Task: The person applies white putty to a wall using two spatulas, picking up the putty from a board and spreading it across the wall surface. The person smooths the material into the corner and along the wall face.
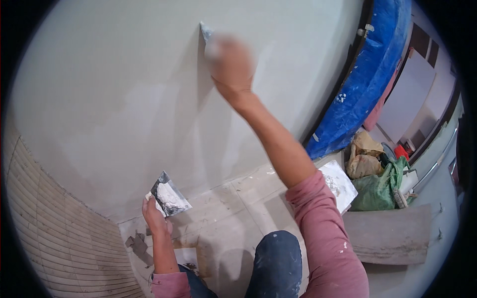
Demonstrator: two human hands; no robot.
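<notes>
Flat blade point(204, 32) is positioned at the pale wall point(124, 99), in the grasp of the right hand point(232, 64). The right hand is blurred, so exact finger placement cannot be determined; one pointed corner of the blade projects beyond its upper left side. The right forearm point(273, 134) extends up and leftward from a pink sleeve point(325, 223) marked with white specks.

The left hand point(155, 217) grips the left side of a square metal plate point(163, 180), held low before the wall. White paste point(170, 197) covers the middle of the plate; dark metal shows along its upper left border.

Below the hands, a bent knee point(279, 256) in dark blue cloth appears over the tiled floor point(248, 193). Brown scraps point(140, 248) lie on the floor near the left forearm point(164, 253). A ribbed surface point(59, 238) occupies the lower left.

To the right of the right sleeve, a white-smeared board point(339, 186) lies beside a green bag point(370, 192) and a tan bag point(365, 164). A blue sheet point(367, 74) hangs above them. A grey panel point(392, 236) is located below the green bag.
</notes>
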